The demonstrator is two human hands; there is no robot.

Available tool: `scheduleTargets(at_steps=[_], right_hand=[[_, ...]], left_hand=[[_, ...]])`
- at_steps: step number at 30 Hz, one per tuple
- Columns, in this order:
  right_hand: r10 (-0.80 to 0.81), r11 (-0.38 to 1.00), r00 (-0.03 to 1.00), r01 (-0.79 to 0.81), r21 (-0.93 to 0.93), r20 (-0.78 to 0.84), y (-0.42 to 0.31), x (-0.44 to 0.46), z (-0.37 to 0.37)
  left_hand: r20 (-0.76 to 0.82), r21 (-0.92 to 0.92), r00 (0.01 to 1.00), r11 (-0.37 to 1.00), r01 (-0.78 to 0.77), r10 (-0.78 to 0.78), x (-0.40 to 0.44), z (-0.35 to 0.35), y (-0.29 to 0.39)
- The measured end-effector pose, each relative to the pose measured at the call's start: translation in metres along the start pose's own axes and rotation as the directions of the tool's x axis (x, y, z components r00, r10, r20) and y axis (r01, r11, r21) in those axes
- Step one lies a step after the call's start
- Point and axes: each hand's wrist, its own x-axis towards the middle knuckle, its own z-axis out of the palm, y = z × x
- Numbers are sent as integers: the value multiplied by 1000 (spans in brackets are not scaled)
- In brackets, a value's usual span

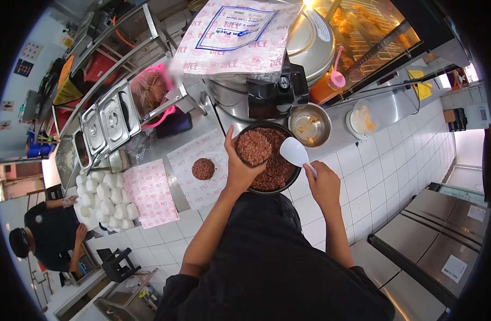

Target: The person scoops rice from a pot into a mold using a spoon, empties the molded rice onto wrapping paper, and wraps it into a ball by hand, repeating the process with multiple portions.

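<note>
My left hand (241, 172) grips a small dark bowl (254, 147) packed with reddish-brown rice, tilted so its filled face shows. Below it is a round black pot (271, 190) with more of the same rice (272, 174). My right hand (325, 184) is closed around the handle of a white rice paddle (294, 152). The paddle's blade is over the pot's right side, beside the bowl. To the left, a round mound of rice (203, 169) sits on a sheet of printed wrapping paper (184, 152).
Left of the mound lie pink paper (152, 187) and several white wrapped packets (103, 200). A metal bowl (309, 125) stands right of the pot. Behind are a large cooker (232, 101), a paper pack (237, 37) and steel pans (114, 120). A co-worker (53, 230) is at the far left.
</note>
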Motion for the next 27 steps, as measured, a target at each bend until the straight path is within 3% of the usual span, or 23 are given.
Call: scheduleTargets(at_steps=[3,6,7,8,10,11,12,14,15,17,18,20,21,23,24,26,27], right_hand=[[-105,979,987,124,-160,122,11,21,24],[-219,976,964,219,-20,-150,-30,32,14],[-114,970,993,111,215,2,-41,30,10],[-126,884,987,65,462,101,-51,28,16],[-233,545,932,-112,831,279,-79,24,34],[-224,276,836,-439,855,501,-78,11,63],[-184,-126,672,-740,661,717,-90,-5,82],[-583,-455,584,-810,369,564,-94,-20,115],[-536,-437,559,-825,359,633,-115,-23,120],[-409,-402,519,-841,362,751,-153,-29,128],[-454,-384,492,-860,335,743,-161,-32,144],[-524,-351,447,-889,294,725,-169,-39,181],[-353,-369,428,-881,297,832,-197,-43,178],[-407,-396,437,-876,276,802,-205,-55,213],[-434,-403,440,-875,267,786,-212,-60,227],[-383,-392,504,-848,357,774,-239,-72,242],[-400,-391,521,-841,374,754,-245,-76,253]], left_hand=[[9,-76,999,996,40,-40,-13,-14,10],[31,65,998,997,-49,47,-25,-30,20],[39,-65,999,998,28,-26,-32,-34,15],[69,-160,997,987,-17,29,-37,-35,13],[99,-335,984,936,-110,151,-45,-38,11],[125,-358,980,928,-104,158,-50,-42,14],[113,-388,978,914,-116,173,-54,-46,19],[180,-253,971,961,-110,159,-61,-77,22],[178,-118,977,988,-100,120,-68,-93,20],[210,-24,976,998,-56,60,-91,-143,22],[232,15,972,999,-42,37,-103,-173,23],[-15,346,1000,938,-8,15,-138,-249,-18],[-127,508,991,861,38,32,-159,-291,-53],[-357,693,928,697,186,108,-202,-354,-105],[-308,828,945,519,210,110,-217,-376,-117],[-258,921,966,295,253,-22,-240,-397,-155],[-267,925,964,279,258,-4,-245,-398,-164]])
